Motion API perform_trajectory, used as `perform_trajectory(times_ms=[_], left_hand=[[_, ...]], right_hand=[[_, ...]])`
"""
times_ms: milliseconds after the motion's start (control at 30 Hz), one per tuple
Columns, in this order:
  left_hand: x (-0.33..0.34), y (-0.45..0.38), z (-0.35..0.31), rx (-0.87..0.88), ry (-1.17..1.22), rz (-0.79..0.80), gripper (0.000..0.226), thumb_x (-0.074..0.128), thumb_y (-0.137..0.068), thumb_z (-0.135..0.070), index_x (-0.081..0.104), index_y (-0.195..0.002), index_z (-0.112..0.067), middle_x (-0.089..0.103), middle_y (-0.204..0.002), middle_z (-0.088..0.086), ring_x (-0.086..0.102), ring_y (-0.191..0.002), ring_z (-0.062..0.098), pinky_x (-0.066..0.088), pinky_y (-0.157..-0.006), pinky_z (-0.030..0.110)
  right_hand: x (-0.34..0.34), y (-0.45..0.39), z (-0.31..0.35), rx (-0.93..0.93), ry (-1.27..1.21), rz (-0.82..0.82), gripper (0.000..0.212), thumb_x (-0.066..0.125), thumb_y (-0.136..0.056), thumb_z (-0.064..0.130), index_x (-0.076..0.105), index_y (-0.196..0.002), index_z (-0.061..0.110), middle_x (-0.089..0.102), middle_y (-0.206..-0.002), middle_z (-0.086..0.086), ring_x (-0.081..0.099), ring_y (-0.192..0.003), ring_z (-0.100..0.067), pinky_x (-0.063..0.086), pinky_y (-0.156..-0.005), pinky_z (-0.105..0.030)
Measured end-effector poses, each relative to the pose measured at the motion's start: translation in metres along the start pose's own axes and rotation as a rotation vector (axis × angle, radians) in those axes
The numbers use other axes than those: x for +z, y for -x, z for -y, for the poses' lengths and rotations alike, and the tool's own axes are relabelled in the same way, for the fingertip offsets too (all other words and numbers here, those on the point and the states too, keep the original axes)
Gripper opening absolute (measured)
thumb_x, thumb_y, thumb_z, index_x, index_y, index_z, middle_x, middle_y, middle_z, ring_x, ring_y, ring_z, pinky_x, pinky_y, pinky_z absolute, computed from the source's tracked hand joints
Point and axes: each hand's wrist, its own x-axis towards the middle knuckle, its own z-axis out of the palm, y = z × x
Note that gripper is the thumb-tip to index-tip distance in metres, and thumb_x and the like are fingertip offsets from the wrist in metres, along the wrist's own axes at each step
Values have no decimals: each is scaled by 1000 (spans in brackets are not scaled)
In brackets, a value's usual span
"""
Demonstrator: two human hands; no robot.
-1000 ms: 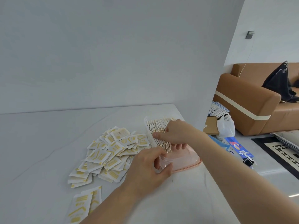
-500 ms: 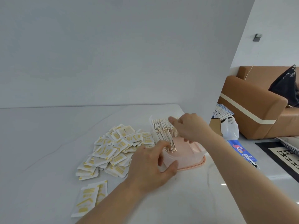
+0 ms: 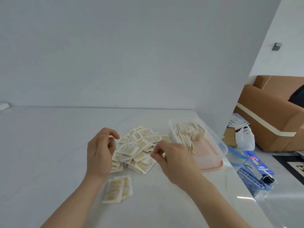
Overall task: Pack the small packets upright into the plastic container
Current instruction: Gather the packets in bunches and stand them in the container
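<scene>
A heap of small white-and-yellow packets (image 3: pixel 136 145) lies flat on the white table (image 3: pixel 49 145). Two more packets (image 3: pixel 118 189) sit apart, nearer to me. To the right stands the clear plastic container (image 3: pixel 219 146) with a pink base, and a row of packets (image 3: pixel 189 133) stands upright in its far half. My left hand (image 3: pixel 101 150) hovers at the heap's left edge with its fingers loosely curled and nothing in them. My right hand (image 3: pixel 172 157) is over the heap's right side, between heap and container, fingers curled downwards, with no packet visibly held.
The table's right edge runs just past the container. Beyond it on the floor are a white plastic bag (image 3: pixel 245 137), blue printed packaging (image 3: pixel 256 168) and a brown sofa (image 3: pixel 269 116). A white wall rises behind the table.
Both hands have left the container and moved left to the loose heap. The right hand no longer presses the upright row, and the left hand no longer steadies the container.
</scene>
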Motion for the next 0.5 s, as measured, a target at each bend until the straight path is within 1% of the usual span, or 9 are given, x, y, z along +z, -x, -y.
perform_trajectory(times_ms=[100, 133, 200, 233, 300, 333, 400, 467, 500], left_hand=[[-9, 0, -1, -165, 92, -72, 39, 33, -102, -24, 55, -72, -13, 25, -52, -1, 21, -46, 13, 19, -47, 26], [-9, 0, -1, -205, 114, -88, 41, 34, -105, -24, 54, -71, -12, 25, -51, -1, 21, -45, 13, 19, -46, 26], [-8, 2, 1, -216, 110, -90, 43, 34, -106, -21, 53, -69, -11, 25, -50, 0, 22, -44, 13, 21, -44, 24], [-7, 3, 5, -185, 87, -84, 43, 34, -105, -20, 53, -67, -10, 26, -50, 0, 23, -45, 12, 22, -43, 23], [-6, 5, 16, -79, 16, -51, 42, 34, -101, -22, 51, -64, -12, 32, -50, -1, 28, -47, 10, 26, -46, 22], [-6, 5, 23, -30, -22, -34, 42, 34, -99, -26, 50, -62, -13, 36, -51, -1, 32, -49, 10, 28, -49, 23], [-7, 4, 34, 38, -67, -24, 49, 33, -99, -36, 50, -59, -14, 43, -53, 0, 36, -52, 9, 30, -52, 24], [-6, 0, 39, 38, -37, -44, 55, 31, -102, -38, 49, -58, -11, 46, -52, -6, 37, -51, 6, 30, -53, 21], [-4, -2, 40, 35, -22, -51, 56, 30, -102, -39, 49, -58, -10, 47, -51, -7, 37, -51, 5, 29, -53, 20]], right_hand=[[30, -1, 7, -40, 102, 41, 18, 59, -99, 44, 58, -105, 28, 61, -110, 14, 60, -99, -15, 41, -73, -30], [38, -3, 9, -68, 124, 44, 29, 59, -94, 52, 56, -114, 31, 55, -121, 16, 56, -110, -13, 42, -78, -28], [50, -10, 14, -76, 136, 95, 66, 58, -82, 70, 44, -139, 40, 35, -150, 16, 37, -136, -12, 41, -102, -32], [56, -16, 16, -77, 139, 131, 82, 57, -77, 76, 33, -149, 44, 24, -160, 15, 25, -146, -13, 33, -114, -37], [70, -29, 19, -83, 159, 202, 97, 56, -72, 82, 21, -156, 46, 10, -170, 10, 8, -155, -16, 19, -124, -44], [76, -35, 20, -96, 171, 217, 96, 56, -73, 81, 23, -156, 46, 12, -170, 8, 8, -156, -17, 17, -125, -44], [88, -44, 18, -121, 202, 200, 77, 52, -81, 77, 41, -148, 42, 39, -160, 7, 28, -151, -18, 24, -121, -42], [93, -50, 13, -162, 262, 112, 53, 48, -87, 70, 60, -126, 37, 67, -125, 14, 55, -124, -16, 38, -104, -40], [94, -51, 10, -183, 276, 57, 42, 47, -89, 66, 64, -112, 35, 71, -107, 13, 61, -108, -17, 42, -93, -39]])
